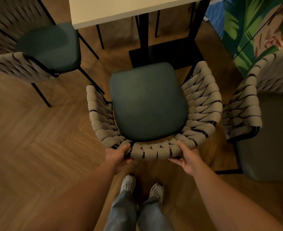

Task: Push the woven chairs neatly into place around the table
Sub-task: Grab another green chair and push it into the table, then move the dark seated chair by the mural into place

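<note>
A woven chair (148,100) with a dark green seat and grey rope backrest stands right in front of me, its seat facing the pale table (120,9) and still short of the table's edge. My left hand (118,155) grips the left part of the curved backrest. My right hand (186,157) grips the right part of the same backrest. A second woven chair (47,47) stands at the left, angled beside the table's corner. A third woven chair (262,130) sits close on the right, its armrest almost touching the middle chair.
The table's black pedestal base (167,50) lies on the wooden herringbone floor (37,139) just beyond the middle chair. A wall with a green leafy mural (254,30) runs along the right. My feet (142,187) stand behind the chair.
</note>
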